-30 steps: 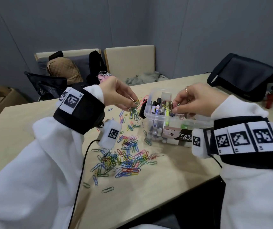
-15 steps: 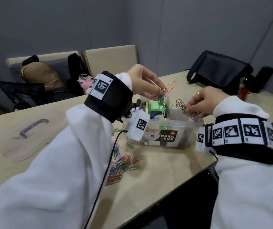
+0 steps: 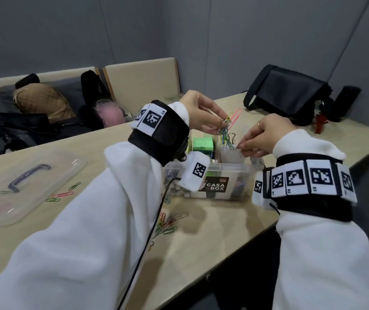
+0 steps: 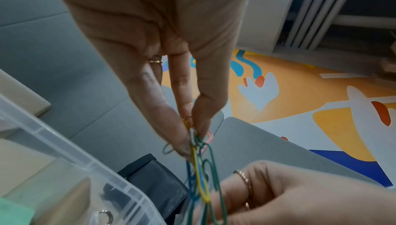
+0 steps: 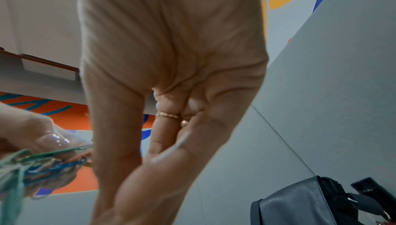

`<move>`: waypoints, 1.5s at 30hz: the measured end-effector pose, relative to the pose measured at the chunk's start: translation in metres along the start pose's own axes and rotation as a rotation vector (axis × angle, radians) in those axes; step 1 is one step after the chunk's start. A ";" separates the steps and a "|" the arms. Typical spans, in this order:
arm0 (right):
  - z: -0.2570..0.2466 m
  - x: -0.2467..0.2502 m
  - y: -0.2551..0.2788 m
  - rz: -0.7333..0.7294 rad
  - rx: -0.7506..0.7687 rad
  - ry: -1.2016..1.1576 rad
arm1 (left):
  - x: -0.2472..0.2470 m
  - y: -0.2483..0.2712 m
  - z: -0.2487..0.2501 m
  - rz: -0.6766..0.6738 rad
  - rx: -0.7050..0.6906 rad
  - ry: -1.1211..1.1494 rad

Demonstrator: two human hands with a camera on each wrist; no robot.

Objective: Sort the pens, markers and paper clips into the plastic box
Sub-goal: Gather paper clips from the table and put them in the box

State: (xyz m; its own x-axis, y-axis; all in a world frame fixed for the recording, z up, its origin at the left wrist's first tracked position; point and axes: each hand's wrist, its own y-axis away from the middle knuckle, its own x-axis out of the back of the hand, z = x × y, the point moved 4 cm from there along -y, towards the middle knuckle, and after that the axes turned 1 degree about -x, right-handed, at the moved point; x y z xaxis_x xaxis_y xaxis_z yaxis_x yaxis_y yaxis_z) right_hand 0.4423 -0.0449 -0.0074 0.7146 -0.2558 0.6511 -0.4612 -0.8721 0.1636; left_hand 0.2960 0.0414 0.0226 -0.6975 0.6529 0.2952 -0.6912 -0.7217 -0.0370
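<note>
A clear plastic box (image 3: 241,173) labelled CASA BOX stands near the table's front edge, with a green block (image 3: 202,145) inside. My left hand (image 3: 222,128) is raised above it and pinches a bunch of coloured paper clips (image 3: 228,130) that dangles over the box. The left wrist view shows the clip bunch (image 4: 201,174) hanging from my left fingertips (image 4: 184,144). My right hand (image 3: 240,147) hovers over the box's right part, fingers pinched on a few dull metal clips (image 3: 231,137) right beside the bunch. Pens and markers in the box are mostly hidden by my left wrist.
More loose clips (image 3: 168,222) lie on the table in front of the box, partly under my left sleeve. The clear lid (image 3: 51,175) with a dark handle lies at left, a few clips (image 3: 62,194) beside it. A black bag (image 3: 286,92) sits at the back right.
My left hand lifted a bunch of clips from the pile on the table and carried it over the box. My right hand stayed at the box and now sits closer to the left.
</note>
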 end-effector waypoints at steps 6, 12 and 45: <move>0.003 0.013 0.010 -0.078 0.048 -0.122 | -0.016 -0.010 -0.004 0.060 0.024 0.026; 0.007 0.005 0.006 -0.092 -0.016 -0.063 | -0.032 -0.018 -0.008 0.064 0.043 0.050; 0.006 0.010 0.001 0.096 0.030 0.246 | -0.045 -0.008 -0.022 -0.101 0.206 -0.410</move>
State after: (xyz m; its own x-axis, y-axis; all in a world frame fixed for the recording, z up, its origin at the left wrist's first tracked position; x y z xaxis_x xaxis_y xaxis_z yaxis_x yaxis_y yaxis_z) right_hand 0.4520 -0.0506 -0.0052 0.5172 -0.2318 0.8239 -0.5019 -0.8619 0.0726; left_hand 0.3288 0.0232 -0.0115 -0.4680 0.6077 0.6417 -0.6712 -0.7167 0.1893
